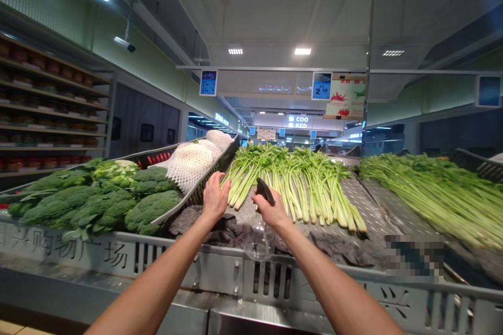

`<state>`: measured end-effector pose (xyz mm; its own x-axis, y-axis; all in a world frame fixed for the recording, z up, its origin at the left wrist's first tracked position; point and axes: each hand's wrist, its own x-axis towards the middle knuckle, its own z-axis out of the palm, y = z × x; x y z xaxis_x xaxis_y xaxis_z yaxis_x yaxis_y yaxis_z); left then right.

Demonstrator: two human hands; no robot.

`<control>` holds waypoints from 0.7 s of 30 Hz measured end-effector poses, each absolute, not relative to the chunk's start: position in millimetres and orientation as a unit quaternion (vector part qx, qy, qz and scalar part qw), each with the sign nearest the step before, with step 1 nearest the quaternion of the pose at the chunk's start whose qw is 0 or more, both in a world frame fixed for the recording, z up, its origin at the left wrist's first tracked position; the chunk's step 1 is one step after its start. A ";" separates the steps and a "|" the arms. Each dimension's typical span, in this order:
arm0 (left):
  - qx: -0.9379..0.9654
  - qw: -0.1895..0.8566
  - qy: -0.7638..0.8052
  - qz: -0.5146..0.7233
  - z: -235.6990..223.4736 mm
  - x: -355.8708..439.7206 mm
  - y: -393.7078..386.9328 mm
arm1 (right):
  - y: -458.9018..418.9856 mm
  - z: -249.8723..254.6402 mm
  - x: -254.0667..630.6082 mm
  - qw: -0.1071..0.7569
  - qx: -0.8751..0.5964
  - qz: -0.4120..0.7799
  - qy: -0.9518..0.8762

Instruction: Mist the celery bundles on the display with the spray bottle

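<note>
Rows of celery (298, 188) lie side by side on a dark slanted shelf, leafy tops away from me and pale stalk ends towards me. In my right hand (271, 207) is a spray bottle (259, 241) with a black head and a clear, rounded body. My fingers wrap its neck, and the body hangs over the front rail. Just left of the celery, beside the black crate wall, my left hand (215, 196) is raised with its fingers loosely apart. It holds nothing that I can see; whether its fingertips touch the leaves is unclear.
Broccoli (102, 204) fills the crate at left, with produce in white foam netting (192, 162) behind it. A grey slotted rail (212, 272) runs along the front, dark crumpled cloth (223, 227) inside it. At right, a mirror panel (432, 188) reflects celery. Price signs (322, 86) hang above.
</note>
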<state>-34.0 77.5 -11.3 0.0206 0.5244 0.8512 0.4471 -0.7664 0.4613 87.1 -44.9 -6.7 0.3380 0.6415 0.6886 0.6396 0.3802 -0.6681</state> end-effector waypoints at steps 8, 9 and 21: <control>0.716 0.016 0.329 0.616 -5.7 -35.5 82.3 | -38.4 -5.6 86.5 0.587 -0.593 -0.030 -0.551; 0.718 0.014 0.328 0.614 -4.8 -36.1 83.3 | -37.7 -4.2 88.4 0.594 -0.590 -0.023 -0.547; 0.726 0.005 0.319 0.610 4.6 -33.3 85.7 | -35.7 8.2 86.9 0.563 -0.613 -0.058 -0.551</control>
<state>-33.3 85.7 4.6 0.0529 0.4691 0.8816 0.4558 -0.7968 0.3967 86.9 -35.7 8.2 0.3851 0.6112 0.6915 0.7409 0.2420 -0.6265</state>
